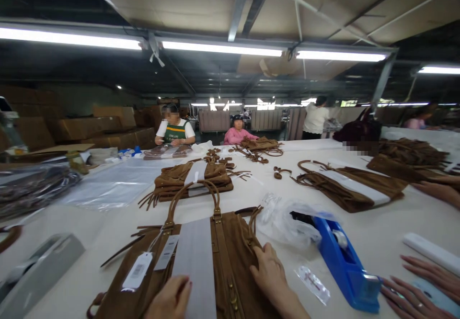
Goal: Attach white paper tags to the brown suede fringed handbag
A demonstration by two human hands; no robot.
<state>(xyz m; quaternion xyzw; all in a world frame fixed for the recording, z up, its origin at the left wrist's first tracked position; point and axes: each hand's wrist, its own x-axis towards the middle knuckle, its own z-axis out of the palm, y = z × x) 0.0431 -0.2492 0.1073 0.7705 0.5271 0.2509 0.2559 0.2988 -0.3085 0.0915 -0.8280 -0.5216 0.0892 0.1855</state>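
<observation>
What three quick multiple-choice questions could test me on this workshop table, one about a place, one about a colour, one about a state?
1. Where is the tape dispenser?
A. To the right of the nearest brown bag
B. On top of that bag
C. On the floor

2. What colour is the tape dispenser?
A. Red
B. Blue
C. Yellow

3. How are the person's hands placed?
A. Both lifted off the table
B. One holding scissors
C. Both resting flat on the bag

Answers:
1 A, it stands on the white table just right of the bag.
2 B, its body is bright blue.
3 C, the left hand and right hand lie open on the suede.
</observation>
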